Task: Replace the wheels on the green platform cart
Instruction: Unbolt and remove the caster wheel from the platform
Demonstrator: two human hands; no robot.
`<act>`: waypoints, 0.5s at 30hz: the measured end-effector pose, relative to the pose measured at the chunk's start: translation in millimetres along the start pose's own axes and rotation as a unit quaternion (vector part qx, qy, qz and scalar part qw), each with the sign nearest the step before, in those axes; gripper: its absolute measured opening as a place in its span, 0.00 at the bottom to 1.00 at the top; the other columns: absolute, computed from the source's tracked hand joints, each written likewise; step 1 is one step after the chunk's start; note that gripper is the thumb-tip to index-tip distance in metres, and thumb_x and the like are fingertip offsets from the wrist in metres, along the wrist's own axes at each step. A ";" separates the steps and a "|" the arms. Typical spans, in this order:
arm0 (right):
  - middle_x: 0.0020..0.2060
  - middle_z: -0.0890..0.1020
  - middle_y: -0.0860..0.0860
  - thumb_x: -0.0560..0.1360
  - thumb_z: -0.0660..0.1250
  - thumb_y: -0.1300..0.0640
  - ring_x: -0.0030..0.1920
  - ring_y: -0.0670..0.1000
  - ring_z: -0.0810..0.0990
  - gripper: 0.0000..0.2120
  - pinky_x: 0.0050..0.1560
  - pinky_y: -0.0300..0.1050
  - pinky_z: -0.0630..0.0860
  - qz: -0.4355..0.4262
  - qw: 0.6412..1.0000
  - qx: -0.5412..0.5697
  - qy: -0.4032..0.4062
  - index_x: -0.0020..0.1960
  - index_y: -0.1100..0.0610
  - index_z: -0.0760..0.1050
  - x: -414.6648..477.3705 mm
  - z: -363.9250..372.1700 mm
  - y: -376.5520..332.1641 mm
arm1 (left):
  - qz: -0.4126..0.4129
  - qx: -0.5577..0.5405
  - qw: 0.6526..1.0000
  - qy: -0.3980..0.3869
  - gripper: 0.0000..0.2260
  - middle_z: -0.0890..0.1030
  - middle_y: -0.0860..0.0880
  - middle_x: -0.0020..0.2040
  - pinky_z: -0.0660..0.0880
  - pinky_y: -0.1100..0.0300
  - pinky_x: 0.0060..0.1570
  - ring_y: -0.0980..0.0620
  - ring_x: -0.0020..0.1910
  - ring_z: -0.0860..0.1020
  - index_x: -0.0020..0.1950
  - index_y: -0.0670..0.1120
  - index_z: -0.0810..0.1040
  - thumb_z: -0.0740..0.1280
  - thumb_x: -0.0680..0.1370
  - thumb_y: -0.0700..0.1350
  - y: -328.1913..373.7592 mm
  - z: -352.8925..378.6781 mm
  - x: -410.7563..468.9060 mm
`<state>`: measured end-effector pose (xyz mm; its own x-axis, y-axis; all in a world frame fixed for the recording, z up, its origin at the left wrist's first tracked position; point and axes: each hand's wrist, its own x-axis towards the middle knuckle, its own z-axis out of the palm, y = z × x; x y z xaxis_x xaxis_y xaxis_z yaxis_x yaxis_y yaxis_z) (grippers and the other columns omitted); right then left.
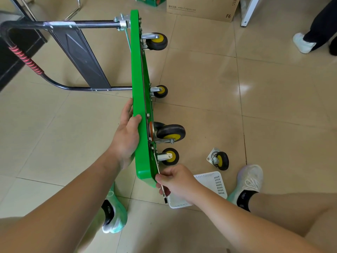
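The person's right hand [176, 181] pinches a slim metal tool [164, 196]; the left hand [127, 137] grips the green platform cart [137, 70] by its rim, which is likely rigid and heavy.

The person's left hand [125, 137] and right hand [176, 181] are bare, as are the forearms and lower legs, and the feet wear pale mesh trainers [118, 221] tinged mint green, the right trainer [251, 178] white-laced, over black ankle socks [244, 198] bearing a small logo.
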<state>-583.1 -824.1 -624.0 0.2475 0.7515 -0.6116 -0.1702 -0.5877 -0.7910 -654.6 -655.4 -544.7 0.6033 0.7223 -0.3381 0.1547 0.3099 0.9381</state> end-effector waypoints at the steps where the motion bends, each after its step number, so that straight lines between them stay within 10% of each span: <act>1: 0.32 0.85 0.47 0.80 0.68 0.59 0.32 0.47 0.84 0.09 0.35 0.40 0.79 0.000 1.000 -0.006 -0.004 0.43 0.53 0.83 3.9 0.8 1.4 | -0.001 0.000 1.000 -0.001 0.23 0.80 0.48 0.65 0.80 0.44 0.50 0.45 0.49 0.80 0.74 0.73 0.62 0.55 0.81 0.51 0.2 0.0 -0.3; 9: 0.54 0.86 0.55 0.79 0.69 0.64 0.53 0.54 0.83 0.11 0.58 0.40 0.76 -0.051 0.987 -0.145 0.036 0.60 0.59 0.84 52.8 -7.3 15.8 | -0.001 -0.005 1.000 -0.006 0.26 0.79 0.53 0.67 0.79 0.40 0.57 0.45 0.52 0.80 0.77 0.71 0.60 0.56 0.80 0.52 -3.7 -1.6 3.0; 15: 0.48 0.85 0.51 0.77 0.68 0.68 0.47 0.48 0.83 0.13 0.52 0.32 0.77 -0.093 0.980 -0.154 0.080 0.59 0.60 0.84 81.8 -14.1 8.9 | -0.009 -0.008 1.000 -0.010 0.27 0.78 0.51 0.69 0.79 0.38 0.58 0.42 0.55 0.80 0.75 0.73 0.60 0.56 0.78 0.53 -3.0 -2.3 4.3</act>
<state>-551.0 -772.1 -680.9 0.3984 0.8114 -0.4277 0.1827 -0.5272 -0.8299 -654.2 -651.8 -549.2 0.6157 0.7046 -0.3528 0.1532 0.3322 0.9307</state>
